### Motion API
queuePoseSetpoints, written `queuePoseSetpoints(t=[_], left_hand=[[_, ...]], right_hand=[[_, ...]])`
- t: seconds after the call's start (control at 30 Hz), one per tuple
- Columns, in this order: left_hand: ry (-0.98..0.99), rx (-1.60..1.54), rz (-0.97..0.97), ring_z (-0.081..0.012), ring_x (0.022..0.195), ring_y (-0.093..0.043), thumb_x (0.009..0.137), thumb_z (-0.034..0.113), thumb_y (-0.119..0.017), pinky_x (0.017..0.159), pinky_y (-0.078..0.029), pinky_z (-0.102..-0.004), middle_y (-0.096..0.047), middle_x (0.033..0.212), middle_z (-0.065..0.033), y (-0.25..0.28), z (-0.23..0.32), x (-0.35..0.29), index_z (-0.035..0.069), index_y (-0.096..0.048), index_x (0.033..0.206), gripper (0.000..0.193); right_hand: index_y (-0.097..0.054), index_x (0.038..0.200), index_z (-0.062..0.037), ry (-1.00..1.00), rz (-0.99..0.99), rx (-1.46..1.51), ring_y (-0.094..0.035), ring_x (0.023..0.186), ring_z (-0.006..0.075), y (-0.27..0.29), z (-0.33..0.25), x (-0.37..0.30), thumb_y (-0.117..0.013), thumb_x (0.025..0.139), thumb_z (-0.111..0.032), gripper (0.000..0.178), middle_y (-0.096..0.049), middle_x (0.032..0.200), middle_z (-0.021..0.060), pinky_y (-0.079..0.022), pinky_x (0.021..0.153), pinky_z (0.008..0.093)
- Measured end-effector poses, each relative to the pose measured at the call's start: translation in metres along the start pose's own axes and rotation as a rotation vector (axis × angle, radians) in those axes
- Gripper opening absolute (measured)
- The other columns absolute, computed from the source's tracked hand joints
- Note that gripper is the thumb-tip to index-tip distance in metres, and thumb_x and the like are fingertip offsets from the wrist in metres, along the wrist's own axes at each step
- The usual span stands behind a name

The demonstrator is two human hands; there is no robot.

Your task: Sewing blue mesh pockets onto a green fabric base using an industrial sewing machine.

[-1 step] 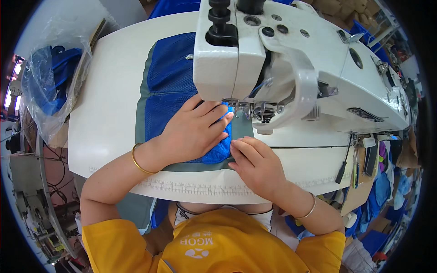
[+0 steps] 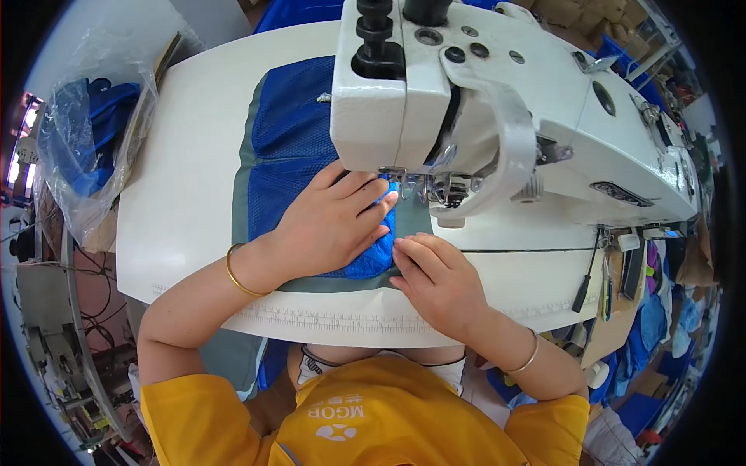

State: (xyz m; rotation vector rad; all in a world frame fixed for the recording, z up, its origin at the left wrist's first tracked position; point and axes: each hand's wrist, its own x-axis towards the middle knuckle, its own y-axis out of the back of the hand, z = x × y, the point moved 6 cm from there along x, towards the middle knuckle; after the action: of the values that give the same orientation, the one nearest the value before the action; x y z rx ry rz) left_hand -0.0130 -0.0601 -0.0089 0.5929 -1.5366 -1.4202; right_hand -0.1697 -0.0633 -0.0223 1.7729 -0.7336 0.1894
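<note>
A blue mesh fabric panel with grey edging (image 2: 284,116) lies on the white sewing table, partly under the head of a white sewing machine (image 2: 369,124). My left hand (image 2: 330,221) rests flat on it, fingers spread, the fingertips on a brighter blue strip (image 2: 373,260) close to the presser foot (image 2: 400,182). My right hand (image 2: 439,279) has its fingers curled together at the right edge of that strip, pinching the fabric there. The needle point and the tip of my left thumb are hard to make out.
A ruler scale (image 2: 334,320) runs along the table's front edge. A clear plastic bag with blue cloth (image 2: 93,147) hangs at the left. A black-handled screwdriver (image 2: 581,295) and other tools hang at the right edge, near piled blue cloth (image 2: 649,326).
Both hands and the fabric stay in place. A shiny metal part beside the machine's needle area has shifted, and the machine head looks very slightly displaced.
</note>
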Motion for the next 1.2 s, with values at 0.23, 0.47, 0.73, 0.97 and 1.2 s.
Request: queuePoseSetpoints(t=[0.23, 0.47, 0.73, 0.97, 1.2], left_hand=[[-0.042, 0.044, 0.044, -0.0280, 0.121, -0.053, 0.089, 0.026, -0.068, 0.110, -0.038, -0.0441, -0.064, 0.115, -0.0113, 0.005, 0.004, 0.001, -0.001, -0.068, 0.116, 0.038], [-0.061, 0.080, 0.091, -0.0282, 0.115, -0.055, 0.090, 0.026, -0.068, 0.103, -0.041, -0.0439, -0.065, 0.113, -0.0089, 0.005, 0.007, 0.001, 0.004, -0.069, 0.115, 0.034], [-0.014, 0.077, 0.160, -0.0299, 0.118, -0.055, 0.085, 0.023, -0.070, 0.110, -0.040, -0.0455, -0.064, 0.116, -0.0126, -0.001, 0.011, -0.003, 0.000, -0.069, 0.114, 0.037], [0.026, 0.068, 0.192, -0.0289, 0.122, -0.054, 0.085, 0.020, -0.071, 0.115, -0.037, -0.0473, -0.065, 0.114, -0.0118, -0.002, 0.014, -0.006, -0.001, -0.071, 0.112, 0.035], [0.063, 0.041, 0.241, -0.0283, 0.124, -0.054, 0.083, 0.019, -0.072, 0.115, -0.035, -0.0485, -0.066, 0.113, -0.0098, -0.005, 0.014, -0.011, 0.003, -0.073, 0.107, 0.029]], right_hand=[[-0.067, 0.108, 0.0051, 0.011, -0.005, 0.010, -0.059, 0.110, 0.0281, -0.001, -0.002, -0.003, -0.076, 0.075, -0.009, 0.036, -0.061, 0.114, 0.0118, -0.054, 0.092, 0.0375], [-0.068, 0.109, 0.0043, 0.033, 0.025, -0.024, -0.061, 0.106, 0.0275, -0.001, -0.003, -0.003, -0.076, 0.075, -0.008, 0.036, -0.063, 0.112, 0.0115, -0.055, 0.090, 0.0369], [-0.068, 0.105, 0.0040, 0.049, 0.025, -0.040, -0.062, 0.106, 0.0280, -0.001, -0.006, -0.001, -0.076, 0.074, -0.008, 0.034, -0.064, 0.112, 0.0126, -0.055, 0.089, 0.0375], [-0.069, 0.104, 0.0043, 0.041, 0.024, -0.027, -0.063, 0.104, 0.0286, 0.002, -0.009, 0.001, -0.076, 0.075, -0.005, 0.031, -0.066, 0.111, 0.0122, -0.055, 0.088, 0.0379], [-0.069, 0.102, 0.0045, 0.058, 0.047, -0.053, -0.065, 0.100, 0.0292, 0.002, -0.011, -0.001, -0.075, 0.077, -0.003, 0.027, -0.067, 0.108, 0.0124, -0.055, 0.085, 0.0379]])
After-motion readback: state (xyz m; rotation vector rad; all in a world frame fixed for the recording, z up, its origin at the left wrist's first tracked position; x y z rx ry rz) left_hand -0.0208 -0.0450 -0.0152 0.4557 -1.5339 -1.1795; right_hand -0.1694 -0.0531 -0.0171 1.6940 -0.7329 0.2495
